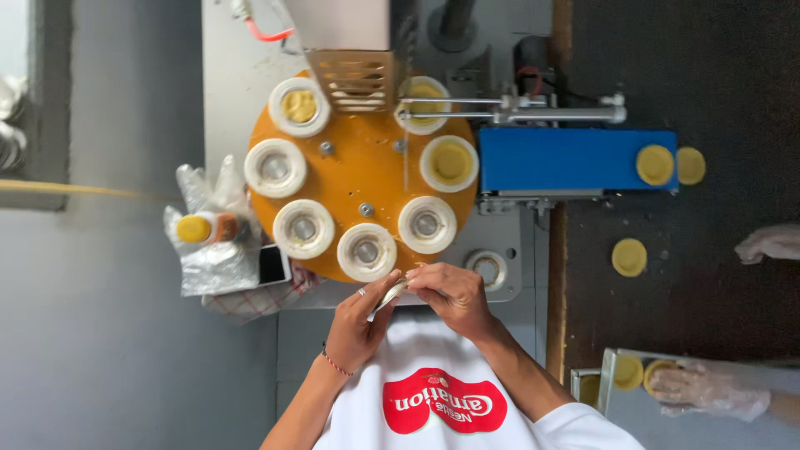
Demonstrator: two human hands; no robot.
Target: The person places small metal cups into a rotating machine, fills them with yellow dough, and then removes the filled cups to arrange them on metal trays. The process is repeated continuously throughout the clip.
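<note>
My left hand and my right hand meet just below the orange round turntable. Together they pinch a small silvery foil cup. White ring moulds sit around the turntable's edge. The nearest ones show bare metal centres. Rings on the far side hold yellow dough. A perforated metal press head hangs over the far rim.
A blue conveyor belt runs right from the machine and carries a yellow pastry disc; other discs lie past its end. Another person's gloved hands work at a tray on the right. A plastic bag with a yellow-capped bottle sits on the left.
</note>
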